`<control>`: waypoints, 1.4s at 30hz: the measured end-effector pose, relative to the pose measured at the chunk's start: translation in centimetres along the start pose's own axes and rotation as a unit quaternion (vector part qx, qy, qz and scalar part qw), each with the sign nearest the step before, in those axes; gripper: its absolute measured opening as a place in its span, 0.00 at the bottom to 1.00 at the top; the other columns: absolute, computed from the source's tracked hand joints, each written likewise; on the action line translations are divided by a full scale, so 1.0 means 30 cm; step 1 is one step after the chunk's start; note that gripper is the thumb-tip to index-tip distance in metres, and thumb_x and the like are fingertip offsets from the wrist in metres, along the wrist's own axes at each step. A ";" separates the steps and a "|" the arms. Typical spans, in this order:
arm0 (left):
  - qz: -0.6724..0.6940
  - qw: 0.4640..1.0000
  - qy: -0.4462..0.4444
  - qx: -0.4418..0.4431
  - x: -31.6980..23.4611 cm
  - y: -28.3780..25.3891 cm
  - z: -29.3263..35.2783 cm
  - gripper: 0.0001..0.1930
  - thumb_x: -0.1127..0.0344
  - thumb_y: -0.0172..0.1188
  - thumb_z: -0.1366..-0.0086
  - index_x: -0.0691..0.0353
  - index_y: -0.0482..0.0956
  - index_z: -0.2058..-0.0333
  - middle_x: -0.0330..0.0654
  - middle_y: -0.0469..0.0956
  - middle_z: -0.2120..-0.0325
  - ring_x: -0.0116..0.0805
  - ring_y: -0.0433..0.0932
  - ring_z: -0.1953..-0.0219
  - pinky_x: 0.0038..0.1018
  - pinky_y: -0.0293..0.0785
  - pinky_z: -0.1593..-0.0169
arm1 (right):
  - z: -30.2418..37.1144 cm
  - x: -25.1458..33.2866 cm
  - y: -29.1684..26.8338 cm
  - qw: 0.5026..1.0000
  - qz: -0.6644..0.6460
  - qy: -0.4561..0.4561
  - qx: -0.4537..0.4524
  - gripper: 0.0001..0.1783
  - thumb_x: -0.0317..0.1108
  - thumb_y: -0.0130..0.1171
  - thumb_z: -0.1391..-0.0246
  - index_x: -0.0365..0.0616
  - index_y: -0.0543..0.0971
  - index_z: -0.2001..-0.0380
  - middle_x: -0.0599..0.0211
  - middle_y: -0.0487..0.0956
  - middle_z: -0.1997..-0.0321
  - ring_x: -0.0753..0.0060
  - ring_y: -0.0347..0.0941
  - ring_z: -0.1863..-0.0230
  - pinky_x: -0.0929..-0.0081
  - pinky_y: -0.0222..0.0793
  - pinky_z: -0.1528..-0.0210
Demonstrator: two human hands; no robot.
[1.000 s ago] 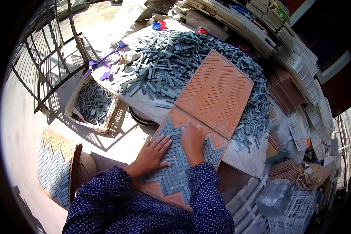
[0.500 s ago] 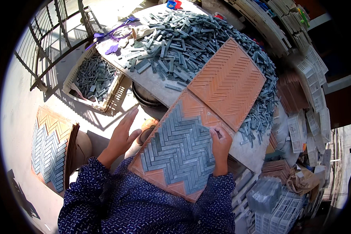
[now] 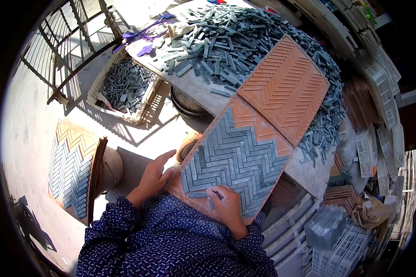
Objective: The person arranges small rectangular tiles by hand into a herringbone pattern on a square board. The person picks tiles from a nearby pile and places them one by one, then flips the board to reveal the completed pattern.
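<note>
An orange herringbone tray [image 3: 176, 183] lies slanted in front of me, much of it filled with grey-green stone strip tiles [image 3: 235, 157] in zigzag rows. Over its near end, my right hand [image 3: 226, 203] is closed in a pinch, with the dark end of a strip tile [image 3: 218, 195] showing between thumb and fingers. Just left of that hand, a single strip tile [image 3: 198, 195] lies along the near edge of the pattern. My left hand [image 3: 153, 179] is open beside the tray's left edge, its fingers stretched out and holding nothing.
Beyond, an unfilled orange tray [image 3: 284, 85] rests against a large heap of loose strip tiles [image 3: 235, 41] on the table [image 3: 194, 94]. A cream crate [image 3: 97, 94] of strips stands on the floor at left, near filled trays [image 3: 71, 168] on a bucket. White crates [image 3: 339, 249] stand at right.
My right hand has moved from the tray's right side down and left to its near end. My left hand has dropped lower, close to the tray's edge. The whole view has shifted slightly.
</note>
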State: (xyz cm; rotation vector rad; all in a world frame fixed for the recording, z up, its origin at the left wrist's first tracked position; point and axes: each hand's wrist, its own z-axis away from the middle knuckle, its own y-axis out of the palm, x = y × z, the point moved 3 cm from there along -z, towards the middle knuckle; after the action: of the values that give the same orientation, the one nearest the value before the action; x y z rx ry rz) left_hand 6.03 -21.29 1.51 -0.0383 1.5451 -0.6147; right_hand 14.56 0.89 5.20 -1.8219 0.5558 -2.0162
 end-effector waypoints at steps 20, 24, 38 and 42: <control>-0.278 0.892 0.291 0.207 -0.133 0.124 0.144 0.27 0.60 0.61 0.45 0.60 0.72 0.46 0.41 0.71 0.45 0.40 0.66 0.40 0.48 0.53 0.36 | -0.071 -0.015 -0.066 0.986 0.048 -0.157 0.013 0.07 0.29 0.59 0.50 0.41 0.77 0.66 0.60 0.75 0.66 0.56 0.74 0.64 0.66 0.71 0.65; -0.334 0.869 0.286 0.226 -0.125 0.132 0.142 0.30 0.53 0.60 0.46 0.59 0.71 0.45 0.38 0.69 0.43 0.38 0.62 0.38 0.53 0.45 0.34 | -0.202 -0.126 -0.307 0.973 0.106 -0.096 -0.180 0.08 0.26 0.58 0.50 0.38 0.78 0.65 0.55 0.77 0.64 0.51 0.74 0.61 0.64 0.70 0.60; -0.315 0.886 0.274 0.202 -0.119 0.130 0.151 0.30 0.60 0.63 0.50 0.58 0.72 0.46 0.38 0.71 0.45 0.38 0.65 0.39 0.58 0.42 0.34 | -0.384 -0.281 -0.523 0.953 0.212 -0.098 -0.191 0.12 0.24 0.50 0.48 0.40 0.78 0.62 0.56 0.75 0.60 0.53 0.72 0.55 0.66 0.69 0.54; -0.314 0.886 0.276 0.199 -0.118 0.130 0.148 0.29 0.60 0.63 0.48 0.56 0.72 0.45 0.37 0.71 0.45 0.37 0.65 0.39 0.56 0.42 0.34 | -0.397 -0.278 -0.493 0.941 0.266 -0.130 -0.166 0.11 0.24 0.54 0.53 0.42 0.79 0.63 0.58 0.74 0.62 0.55 0.71 0.56 0.66 0.68 0.56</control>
State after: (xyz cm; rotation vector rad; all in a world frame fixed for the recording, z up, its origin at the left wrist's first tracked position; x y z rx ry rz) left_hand 11.85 -18.16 3.46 -0.0563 1.9271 -1.5598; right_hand 3.42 18.38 4.71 -1.8181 1.2116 -1.3589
